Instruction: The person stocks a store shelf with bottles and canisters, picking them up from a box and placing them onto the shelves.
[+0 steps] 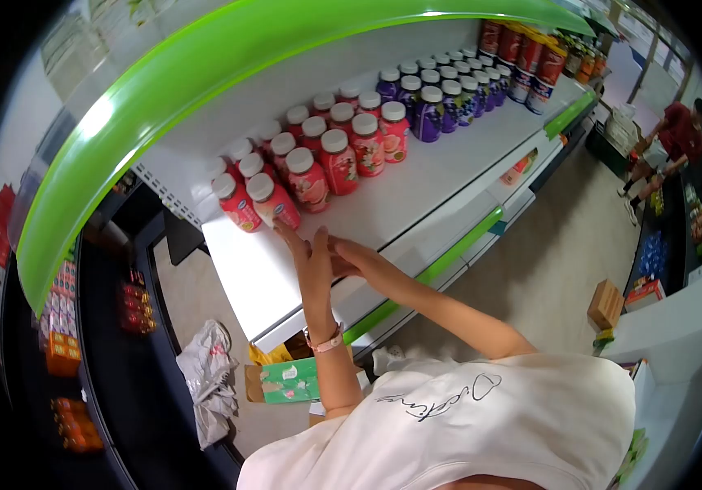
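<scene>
My left hand (pixel 310 250), with a band on its wrist, is just in front of the red bottles at the shelf's near left end. Its thumb and a finger are spread, and the fingertip is close to the base of a white-capped red bottle (pixel 273 202). Whether they touch is unclear. Beside and partly behind it is my right hand (pixel 346 256), its fingers mostly hidden. Rows of red bottles (pixel 341 163) stand upright on the white shelf (pixel 416 181), with purple bottles (pixel 427 116) farther right.
A green curved edge (pixel 196 59) arches overhead. Red cans (pixel 547 65) stand at the shelf's far end. Below are a green box (pixel 289 380) and a white plastic bag (pixel 208 380). A person in red (pixel 677 135) is in the aisle at right, near a cardboard box (pixel 606 304).
</scene>
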### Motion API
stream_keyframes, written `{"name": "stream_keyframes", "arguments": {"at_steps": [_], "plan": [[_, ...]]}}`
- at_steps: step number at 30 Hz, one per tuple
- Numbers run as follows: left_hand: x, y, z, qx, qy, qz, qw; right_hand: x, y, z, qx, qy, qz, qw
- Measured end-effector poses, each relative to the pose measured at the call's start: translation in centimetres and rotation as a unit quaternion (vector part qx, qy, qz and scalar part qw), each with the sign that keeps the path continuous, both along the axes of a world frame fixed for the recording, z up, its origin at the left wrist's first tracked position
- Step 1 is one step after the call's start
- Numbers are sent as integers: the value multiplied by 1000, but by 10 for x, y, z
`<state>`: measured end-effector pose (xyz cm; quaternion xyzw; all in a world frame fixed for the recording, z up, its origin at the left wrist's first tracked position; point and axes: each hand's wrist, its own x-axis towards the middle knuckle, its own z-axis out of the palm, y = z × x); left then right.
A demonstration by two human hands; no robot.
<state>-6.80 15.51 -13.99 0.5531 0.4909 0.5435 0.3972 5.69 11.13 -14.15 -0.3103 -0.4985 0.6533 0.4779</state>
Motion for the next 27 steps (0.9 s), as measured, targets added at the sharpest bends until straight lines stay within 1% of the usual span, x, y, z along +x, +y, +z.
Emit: {"name": "stream_keyframes", "arguments": {"at_steps": [2,4,5,7,8,9,10,12,13,15,17,19,20,21,23,25,27], "plan": [[11,5,-6,17,46,54,997,21,-28,-6,-16,7,-24,1000],[15,8,-6,29,32,51,998,47,-61,-15,-19,-33,-102,994],[16,10,-5,35,16,60,997,62,-76,-16,-18,-31,-110,993],[16,13,-12,36,40,59,997,88,-107,-17,-79,4,-190,979],[16,14,-16,30,32,55,998,98,-123,-20,-81,6,-190,978],[16,14,-19,25,24,50,998,107,-138,-24,-88,13,-235,968],[21,8,-14,24,26,50,998,116,-154,-29,-95,19,-280,955],[36,-10,7,113,26,109,987,132,-183,-38,-96,23,-328,939],[41,-22,13,112,28,108,987,137,-195,-41,-102,23,-350,931],[59,-44,25,113,-120,72,984,139,-214,-46,-116,23,-355,927],[79,-60,27,114,-145,26,982,140,-217,-52,-132,19,-386,913],[128,-87,19,127,-132,-153,971,151,-233,-63,-113,22,-372,921],[152,-115,21,95,-125,-213,964,161,-243,-75,-99,24,-374,922],[179,-139,24,64,-119,-290,947,169,-252,-82,-84,22,-392,916],[227,-181,21,47,-84,-418,903,179,-274,-64,-87,-8,-443,892],[262,-240,20,34,-45,-518,854,189,-314,-68,-67,69,-465,880],[297,-310,29,26,-32,-604,796,209,-377,-56,-62,67,-502,860]]}}
